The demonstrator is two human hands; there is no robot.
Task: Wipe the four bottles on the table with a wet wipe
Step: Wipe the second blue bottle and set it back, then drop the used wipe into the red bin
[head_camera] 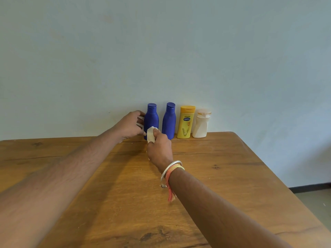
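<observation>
Wooden table (pixel 206 176) against a pale wall (pixel 161 51). Four upright bottles in a row at frame centre, by the wall: blue bottle (pixel 151 117), second blue (pixel 169 120), yellow (pixel 186 122), cream (pixel 201 125). Left hand (pixel 129 125): fingers spread, cupping the first blue bottle's left side. Right hand (pixel 159 147): pinching a white wipe (pixel 151 134) against that bottle's lower front; bangle (pixel 170 170) on wrist.

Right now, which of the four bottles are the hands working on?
The leftmost blue bottle: the left hand steadies its side while the right hand presses the wet wipe against it. The other three stand untouched.
</observation>
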